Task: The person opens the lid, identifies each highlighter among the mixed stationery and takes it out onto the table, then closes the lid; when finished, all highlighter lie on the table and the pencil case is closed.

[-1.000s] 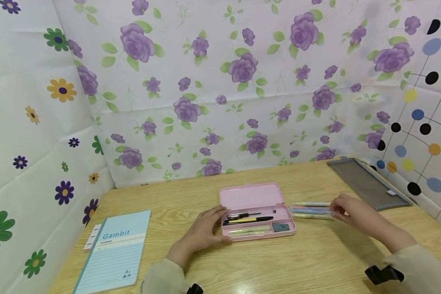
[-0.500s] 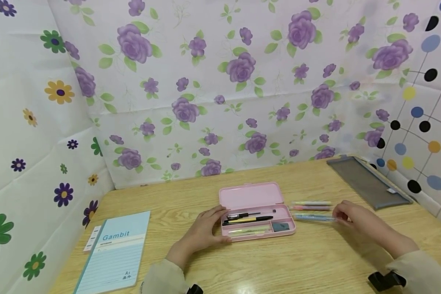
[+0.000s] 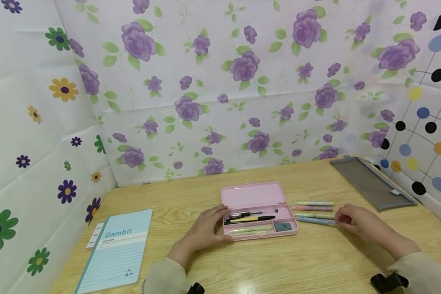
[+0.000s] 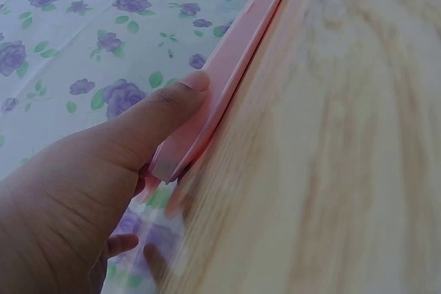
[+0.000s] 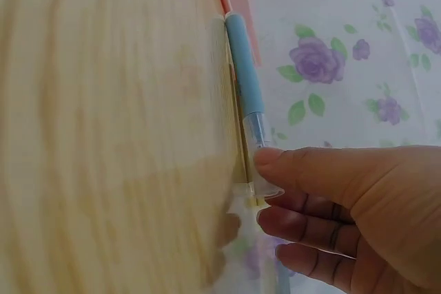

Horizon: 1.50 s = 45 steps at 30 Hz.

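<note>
A pink pencil case (image 3: pixel 253 195) lies with its lid folded back in the head view. My left hand (image 3: pixel 206 224) grips its left end, and the thumb (image 4: pixel 196 80) presses the near side wall. Inside are a black pen (image 3: pixel 245 214), a yellow-and-black pen (image 3: pixel 250 219), thin yellowish sticks (image 3: pixel 251 231) and a dark grey eraser (image 3: pixel 282 226). To the case's right, my right hand (image 3: pixel 360 222) pinches the clear-capped end of a light blue pen (image 5: pixel 244 67). Behind it lie a yellow-green pen (image 3: pixel 317 215), a pink-and-purple pen (image 3: pixel 314 208) and a pale yellow pen (image 3: pixel 314 203).
A light blue notebook (image 3: pixel 117 249) lies on the left of the wooden table (image 3: pixel 264 265), with a white card (image 3: pixel 95 235) partly under it. At the back right rests a grey mesh pouch (image 3: pixel 373 183). Patterned sheets (image 3: pixel 213 114) hang along the table's back and sides.
My right hand has drawn the blue pen out of the bunch toward the table's front, so it now lies nearest me. The pink-and-purple pen has come into sight. My left hand stays put.
</note>
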{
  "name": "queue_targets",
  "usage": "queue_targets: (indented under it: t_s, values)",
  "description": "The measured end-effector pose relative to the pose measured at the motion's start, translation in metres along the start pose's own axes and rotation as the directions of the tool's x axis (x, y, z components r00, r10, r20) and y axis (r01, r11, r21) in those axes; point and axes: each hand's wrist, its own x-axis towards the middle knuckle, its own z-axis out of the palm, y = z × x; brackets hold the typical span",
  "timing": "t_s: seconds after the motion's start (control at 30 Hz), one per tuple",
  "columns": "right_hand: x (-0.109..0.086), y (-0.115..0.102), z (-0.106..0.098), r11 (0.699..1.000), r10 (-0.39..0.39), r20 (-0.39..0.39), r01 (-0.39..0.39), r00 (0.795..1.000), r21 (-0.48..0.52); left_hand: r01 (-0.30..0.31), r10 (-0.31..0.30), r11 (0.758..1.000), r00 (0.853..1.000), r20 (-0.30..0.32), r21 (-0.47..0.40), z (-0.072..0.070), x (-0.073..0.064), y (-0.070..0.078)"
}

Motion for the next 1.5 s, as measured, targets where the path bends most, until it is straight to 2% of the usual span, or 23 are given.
queue_targets:
  t_s: [0.43,0.63,0.9,1.07,1.13,1.3,1.5]
  values:
    - [-0.004,0.003,0.0,0.999,0.028,0.035,-0.029,0.999,0.034,-0.005,0.005,1.0,1.0,0.003,-0.004,0.001,0.0,0.0]
    - [-0.006,0.002,0.0,1.0,0.016,0.017,-0.016,1.0,0.025,-0.004,0.004,1.0,1.0,0.008,-0.001,0.002,0.001,0.001]
    - [-0.007,-0.003,-0.005,0.994,0.096,0.072,-0.099,0.993,0.048,-0.017,0.017,1.0,1.0,0.009,-0.012,0.0,0.001,0.004]
    - [-0.005,-0.006,-0.008,0.994,0.108,0.049,-0.109,0.993,0.022,-0.019,0.019,1.0,1.0,0.009,-0.009,0.0,0.001,0.003]
    - [-0.004,-0.007,-0.01,0.995,0.104,0.029,-0.104,0.994,0.005,-0.017,0.017,1.0,1.0,0.009,-0.007,0.0,0.001,0.003]
    - [0.005,-0.012,-0.017,0.998,0.036,-0.012,-0.037,0.999,-0.053,-0.006,0.006,1.0,1.0,0.004,-0.002,0.001,0.0,0.001]
    - [0.017,-0.024,-0.028,0.998,0.027,0.066,-0.023,0.997,-0.062,-0.007,0.007,1.0,1.0,0.002,-0.002,0.001,0.0,-0.001]
